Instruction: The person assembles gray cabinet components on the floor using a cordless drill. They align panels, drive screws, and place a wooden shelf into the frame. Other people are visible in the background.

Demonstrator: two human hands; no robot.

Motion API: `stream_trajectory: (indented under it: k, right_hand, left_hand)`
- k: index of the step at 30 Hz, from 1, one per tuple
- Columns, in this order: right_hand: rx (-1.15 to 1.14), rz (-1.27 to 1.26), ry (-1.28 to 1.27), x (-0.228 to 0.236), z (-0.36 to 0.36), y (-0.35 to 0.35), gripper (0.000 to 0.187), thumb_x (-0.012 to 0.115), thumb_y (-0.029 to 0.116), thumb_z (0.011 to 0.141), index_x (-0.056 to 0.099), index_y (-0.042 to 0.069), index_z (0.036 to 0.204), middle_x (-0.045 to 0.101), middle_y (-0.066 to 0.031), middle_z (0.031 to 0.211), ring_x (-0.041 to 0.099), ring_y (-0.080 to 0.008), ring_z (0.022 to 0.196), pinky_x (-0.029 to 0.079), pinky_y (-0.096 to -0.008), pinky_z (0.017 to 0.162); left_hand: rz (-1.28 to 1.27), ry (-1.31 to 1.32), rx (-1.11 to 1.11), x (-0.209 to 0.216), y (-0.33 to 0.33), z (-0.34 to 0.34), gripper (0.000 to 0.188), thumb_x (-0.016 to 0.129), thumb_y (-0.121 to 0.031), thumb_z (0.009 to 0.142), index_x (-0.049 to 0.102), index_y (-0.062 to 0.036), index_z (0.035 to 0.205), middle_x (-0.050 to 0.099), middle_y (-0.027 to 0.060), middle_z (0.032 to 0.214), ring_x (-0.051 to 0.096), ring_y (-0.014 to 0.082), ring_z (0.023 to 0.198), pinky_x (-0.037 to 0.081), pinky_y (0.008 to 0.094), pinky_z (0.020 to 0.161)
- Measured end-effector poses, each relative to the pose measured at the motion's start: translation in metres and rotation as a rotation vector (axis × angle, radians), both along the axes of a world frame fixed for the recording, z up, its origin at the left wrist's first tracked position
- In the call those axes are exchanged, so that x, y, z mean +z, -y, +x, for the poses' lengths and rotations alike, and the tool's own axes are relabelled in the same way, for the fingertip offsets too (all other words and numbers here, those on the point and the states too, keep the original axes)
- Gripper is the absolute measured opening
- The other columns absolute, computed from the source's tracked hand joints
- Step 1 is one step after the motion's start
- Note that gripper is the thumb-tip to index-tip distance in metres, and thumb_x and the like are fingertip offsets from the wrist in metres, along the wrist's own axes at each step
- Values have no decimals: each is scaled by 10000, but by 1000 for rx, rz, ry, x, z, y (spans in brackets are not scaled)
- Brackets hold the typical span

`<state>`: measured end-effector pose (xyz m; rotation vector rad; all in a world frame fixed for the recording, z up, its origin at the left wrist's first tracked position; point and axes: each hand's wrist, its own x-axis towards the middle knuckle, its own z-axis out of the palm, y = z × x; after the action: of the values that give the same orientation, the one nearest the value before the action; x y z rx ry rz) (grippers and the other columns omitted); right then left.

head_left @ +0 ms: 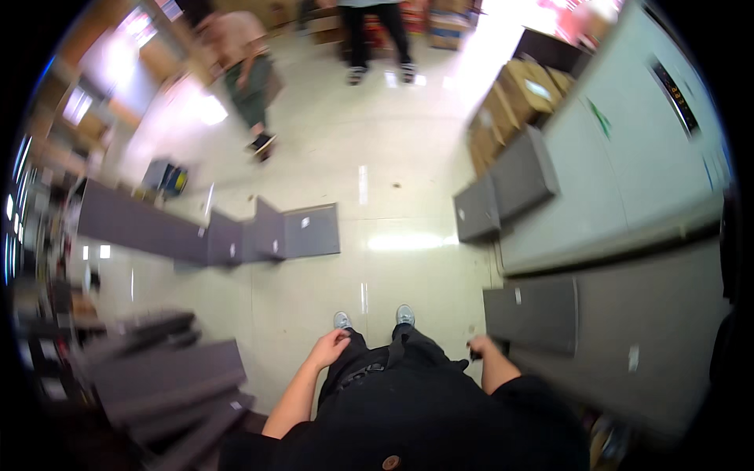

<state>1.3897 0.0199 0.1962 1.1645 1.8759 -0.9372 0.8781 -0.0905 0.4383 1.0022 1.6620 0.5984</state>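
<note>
My left hand (330,347) hangs beside my left thigh with its fingers loosely curled, and nothing shows in it. On the other side, my right hand (481,345) is closed by my hip around a small black thing (475,355) too small to make out. That hand is nearest a dark grey panel (534,315), which lies against a larger grey panel (628,330) on the right. My shoes (404,315) stand on the pale tiled floor (400,275).
Joined grey panels (310,231) stand ahead left; a stack of grey boards (173,377) lies near left. Grey boxes (522,173) and cardboard cartons (510,102) line a pale cabinet (628,157) at right. Two people, one in green trousers (250,93), are farther off.
</note>
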Motion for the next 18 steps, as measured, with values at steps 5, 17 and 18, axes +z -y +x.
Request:
stream_trajectory:
  k: [5,17,18]
  right_hand:
    - [-514,-371,-80,100,-78,-22,452,749,307,651,685,11,986,693,-126,939,649,-219,874,493,-352,781]
    - [-459,126,-346,187,-393,-187,191,542,81,799,589,-9,960,594,-102,720,585,-209,547,517,-369,473]
    - [-496,111,-397,190,-425,-183,205,536,81,801,594,17,986,597,-101,741,587,-210,563,516,-372,480]
  left_hand:
    - [-541,-343,755,-136,251,-53,241,591,-226,809,671,-45,946,680,177,912,652,304,877,507,415,766]
    - [-664,-42,1136,-128,322,0,251,577,-175,880,600,45,999,633,195,928,629,275,852,496,392,685]
    - [-565,-41,1097,-140,315,-8,252,571,-170,882,596,49,1004,630,202,928,620,288,849,484,399,697]
